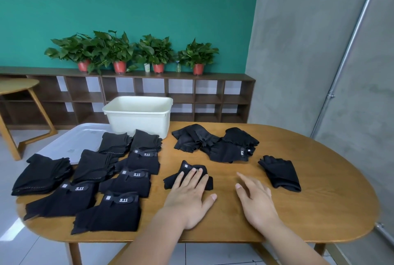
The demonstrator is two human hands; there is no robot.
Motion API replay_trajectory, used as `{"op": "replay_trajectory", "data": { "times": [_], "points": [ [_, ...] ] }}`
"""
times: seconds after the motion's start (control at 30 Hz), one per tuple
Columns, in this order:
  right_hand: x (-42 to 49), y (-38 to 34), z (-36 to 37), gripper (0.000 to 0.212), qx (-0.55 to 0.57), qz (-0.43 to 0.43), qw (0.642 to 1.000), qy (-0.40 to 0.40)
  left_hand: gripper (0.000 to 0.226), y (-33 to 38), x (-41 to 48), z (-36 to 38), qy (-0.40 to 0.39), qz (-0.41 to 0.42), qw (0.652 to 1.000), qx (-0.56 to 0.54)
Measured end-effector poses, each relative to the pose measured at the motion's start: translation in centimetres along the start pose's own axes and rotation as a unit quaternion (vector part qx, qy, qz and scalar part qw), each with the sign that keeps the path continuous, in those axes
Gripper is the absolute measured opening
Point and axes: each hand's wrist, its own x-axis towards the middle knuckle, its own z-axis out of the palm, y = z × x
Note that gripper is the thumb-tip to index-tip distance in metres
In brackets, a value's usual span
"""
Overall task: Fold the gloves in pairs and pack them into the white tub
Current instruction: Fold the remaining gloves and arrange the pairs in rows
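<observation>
My left hand (189, 196) lies flat, fingers straight, pressing on a folded black glove pair (187, 171) at the table's middle. My right hand (254, 197) hovers open just to the right of it, holding nothing. Several folded pairs with "5.11" straps (119, 198) lie in rows on the left. Loose black gloves sit in a heap (215, 143) at the back and one more lies to the right (279, 172). The white tub (138, 118) stands at the table's far edge; I see nothing inside it.
The oval wooden table (309, 211) carries a grey-white lid (70, 143) at its back left, partly under the folded pairs. Beyond stands a low shelf with potted plants (119, 51). A second wooden table (19, 87) is at far left.
</observation>
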Motion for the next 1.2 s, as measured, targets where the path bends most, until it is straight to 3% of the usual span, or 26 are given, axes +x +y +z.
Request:
{"op": "replay_trajectory", "data": {
  "times": [0.07, 0.2, 0.33, 0.47, 0.67, 1.2],
  "points": [
    [1.1, -1.1, -0.1, 0.049, -0.041, -0.019, 0.999, 0.012, 0.078, -0.8, 0.8, 0.1, 0.016, -0.016, 1.0, 0.001],
    [6.1, -4.3, -0.3, 0.053, -0.169, -0.139, 0.975, 0.044, 0.075, -1.3, 2.3, 0.8, 0.044, -0.041, 0.997, -0.043],
    [13.0, -7.1, 1.1, 0.056, -0.284, -0.187, 0.94, -0.013, 0.073, -1.2, 2.7, 1.3, 0.075, -0.045, 0.995, -0.044],
    [19.1, -9.5, 3.6, 0.055, -0.321, -0.18, 0.926, -0.089, 0.074, -1.5, 3.5, 2.4, 0.127, -0.037, 0.99, -0.047],
    [22.2, -9.0, 6.8, 0.06, -0.321, -0.104, 0.924, -0.18, 0.072, -2.0, 4.1, 3.7, 0.135, -0.035, 0.99, -0.02],
    [16.2, -1.1, 2.3, 0.058, -0.302, -0.081, 0.946, -0.085, 0.075, -1.6, 2.8, 1.7, 0.086, -0.035, 0.995, -0.031]
  ]
}}
